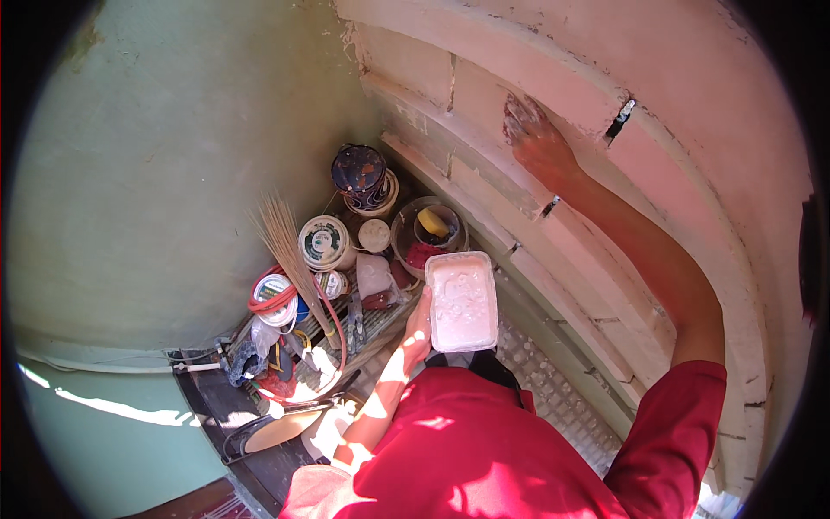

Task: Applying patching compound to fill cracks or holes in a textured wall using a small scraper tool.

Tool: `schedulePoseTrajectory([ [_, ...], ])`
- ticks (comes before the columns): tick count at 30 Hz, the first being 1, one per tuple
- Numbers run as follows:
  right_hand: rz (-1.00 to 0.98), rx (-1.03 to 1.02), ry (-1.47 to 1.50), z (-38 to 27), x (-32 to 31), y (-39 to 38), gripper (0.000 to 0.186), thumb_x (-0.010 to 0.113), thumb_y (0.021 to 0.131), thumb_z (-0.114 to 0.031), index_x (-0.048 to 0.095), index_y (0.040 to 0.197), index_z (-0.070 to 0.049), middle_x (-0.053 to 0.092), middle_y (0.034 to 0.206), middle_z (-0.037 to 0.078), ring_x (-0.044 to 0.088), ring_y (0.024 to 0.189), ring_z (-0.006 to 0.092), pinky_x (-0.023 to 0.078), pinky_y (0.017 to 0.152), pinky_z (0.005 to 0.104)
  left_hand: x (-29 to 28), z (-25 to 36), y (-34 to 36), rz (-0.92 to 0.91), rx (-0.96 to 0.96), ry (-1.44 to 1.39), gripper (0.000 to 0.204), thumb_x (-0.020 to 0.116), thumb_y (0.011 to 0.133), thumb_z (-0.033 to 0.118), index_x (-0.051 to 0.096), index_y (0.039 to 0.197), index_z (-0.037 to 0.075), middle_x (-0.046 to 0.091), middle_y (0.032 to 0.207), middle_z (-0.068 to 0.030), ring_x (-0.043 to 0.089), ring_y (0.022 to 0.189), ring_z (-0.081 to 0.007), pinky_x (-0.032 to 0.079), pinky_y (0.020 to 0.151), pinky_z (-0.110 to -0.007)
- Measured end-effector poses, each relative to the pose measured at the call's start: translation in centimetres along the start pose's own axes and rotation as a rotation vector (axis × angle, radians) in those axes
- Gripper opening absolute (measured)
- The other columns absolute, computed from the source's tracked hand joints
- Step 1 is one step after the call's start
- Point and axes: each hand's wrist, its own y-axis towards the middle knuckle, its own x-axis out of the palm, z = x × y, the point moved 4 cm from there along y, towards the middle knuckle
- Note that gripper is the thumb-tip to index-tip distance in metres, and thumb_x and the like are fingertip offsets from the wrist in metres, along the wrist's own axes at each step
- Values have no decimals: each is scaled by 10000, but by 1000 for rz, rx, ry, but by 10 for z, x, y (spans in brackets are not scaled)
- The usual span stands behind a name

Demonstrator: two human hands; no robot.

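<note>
My left hand (418, 327) is closed on the left side of a clear plastic tub (495, 316), held level in front of my red shirt. Pale pink paint (463, 303) with a lumpy, bubbly surface fills much of it. Up and to the right, my right hand (538, 143) lies against the pink panelled wall (588, 108) with its fingers stretched out. White-pink paint smears those fingers. What may lie under the palm is hidden. Near the hand, a dark slot with a white edge (621, 118) breaks the wall's ledge.
Paint pails (327, 243), a dark paint-stained can (359, 169) and a basin (458, 221) with a yellow sponge (432, 223) crowd the slatted surface at left. A stick broom (294, 251) leans there beside a red hose (272, 298). A green wall (173, 173) curves behind.
</note>
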Motion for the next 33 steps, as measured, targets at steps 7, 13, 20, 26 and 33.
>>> schedulePoseTrajectory([
  [7, -30, -9, -54, -2, -53, -66, 313, 568, 734, -117, 687, 1000, -4, 653, 1061, 145, 570, 1096, 248, 183, 1158, 487, 11, 20, -6, 99, -10, -15, 687, 425, 965, 505, 371, 1382, -38, 501, 1346, -155, 526, 1187, -232, 405, 1012, -325],
  [13, -66, 9, 148, -16, -78, -54, 320, 583, 767, -107, 649, 1074, -44, 656, 984, 73, 594, 1009, 210, 242, 1131, 499, 17, 27, -1, 98, -13, 3, 692, 392, 973, 515, 330, 1416, -12, 461, 1384, -148, 483, 1230, -227, 378, 1033, -324],
  [20, 85, -28, 178, -13, -23, -4, 261, 568, 769, -124, 675, 995, -51, 647, 1078, 118, 544, 1140, 243, 204, 1146, 502, 17, 15, 8, 39, -3, 35, 702, 376, 968, 539, 350, 1406, -10, 476, 1370, -152, 506, 1206, -227, 402, 1010, -323],
  [26, 45, -58, 18, -10, -43, -54, 206, 569, 744, -113, 724, 863, -46, 614, 1196, 160, 543, 1152, 234, 165, 1157, 507, 30, 28, -3, 29, 37, -12, 685, 382, 974, 516, 346, 1404, -16, 475, 1372, -152, 506, 1210, -222, 396, 1025, -327],
  [33, -136, 104, 443, -16, -103, -82, 367, 567, 736, -2, 667, 1082, -72, 606, 1204, 162, 583, 1072, 290, 264, 1117, 483, 44, 43, 0, 33, 74, 17, 678, 359, 984, 509, 342, 1403, -24, 477, 1364, -156, 493, 1215, -215, 383, 1032, -327],
])
